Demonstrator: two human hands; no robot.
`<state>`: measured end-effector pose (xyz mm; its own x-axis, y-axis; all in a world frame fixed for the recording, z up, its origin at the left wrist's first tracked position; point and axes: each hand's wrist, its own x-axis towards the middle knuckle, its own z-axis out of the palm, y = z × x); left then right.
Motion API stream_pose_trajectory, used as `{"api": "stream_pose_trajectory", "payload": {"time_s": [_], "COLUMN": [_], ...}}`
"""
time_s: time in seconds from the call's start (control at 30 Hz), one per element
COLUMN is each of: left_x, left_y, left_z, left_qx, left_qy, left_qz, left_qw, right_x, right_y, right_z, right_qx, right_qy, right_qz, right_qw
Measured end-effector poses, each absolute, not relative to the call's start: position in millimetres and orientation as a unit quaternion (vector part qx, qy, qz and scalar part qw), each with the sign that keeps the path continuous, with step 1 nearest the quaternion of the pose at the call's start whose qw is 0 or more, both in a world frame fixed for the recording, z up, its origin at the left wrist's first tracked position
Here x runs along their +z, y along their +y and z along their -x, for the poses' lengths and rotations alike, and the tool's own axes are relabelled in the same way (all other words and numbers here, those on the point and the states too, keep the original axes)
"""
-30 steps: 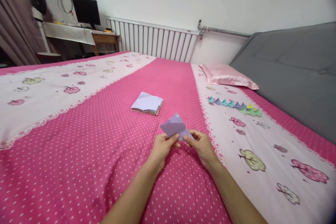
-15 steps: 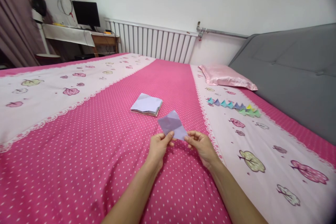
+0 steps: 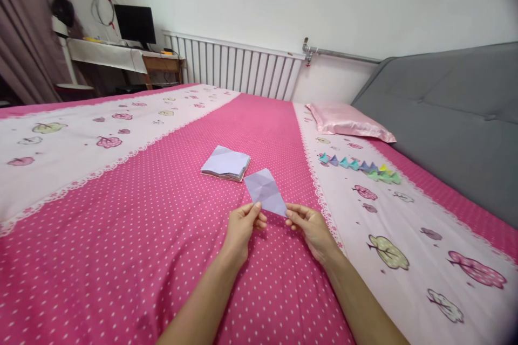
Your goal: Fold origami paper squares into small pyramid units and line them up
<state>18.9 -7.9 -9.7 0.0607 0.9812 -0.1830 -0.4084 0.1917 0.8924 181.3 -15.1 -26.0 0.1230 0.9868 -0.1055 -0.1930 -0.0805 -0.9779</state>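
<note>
A square sheet of light purple paper (image 3: 265,190) with crossing crease lines is held up above the bed. My left hand (image 3: 244,225) pinches its lower left edge between thumb and fingers. At the lower right corner, my right hand (image 3: 309,226) grips the sheet the same way. Just beyond it, to the left, lies a stack of square paper (image 3: 225,163) with a pale purple sheet on top. Several small folded paper pieces (image 3: 354,165) in blue, purple, yellow and green stand in rows at the right.
A pink dotted bedspread (image 3: 162,237) covers the bed. Toward the back right lies a pink pillow (image 3: 348,119), beside a grey padded headboard (image 3: 449,97). A white radiator (image 3: 238,67) lines the wall, and a desk with a monitor (image 3: 135,24) stands at the far left.
The paper has tilted and flattened out between my hands, so its creases show more evenly. Both hands keep their pinch, the left shifting slightly left. The camera view has moved slightly.
</note>
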Motion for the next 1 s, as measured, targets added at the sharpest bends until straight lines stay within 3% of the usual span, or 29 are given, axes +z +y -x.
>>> {"api": "stream_pose_trajectory", "payload": {"time_s": [0.2, 0.37, 0.67, 1.0], "left_x": [3.6, 8.1, -7.2, -10.3], "left_y": [-8.8, -14.3, -6.9, -7.7], "left_z": [-12.7, -9.9, -24.2, -23.2], "left_qx": [0.472, 0.458, 0.568, 0.558], "left_qy": [0.294, 0.129, 0.293, 0.297], "left_qz": [-0.157, -0.163, -0.253, -0.307], "left_qw": [0.816, 0.865, 0.727, 0.711], "right_x": [-26.7, -28.6, -23.7, -24.7], "right_y": [-17.1, -16.8, -16.8, -20.7], "right_z": [-180.5, -179.2, -178.4, -183.6], "right_qx": [0.522, 0.494, 0.308, 0.166], "right_qy": [-0.414, -0.463, -0.553, -0.719], "right_qz": [0.503, 0.494, 0.494, 0.45], "right_qw": [0.55, 0.545, 0.597, 0.503]}}
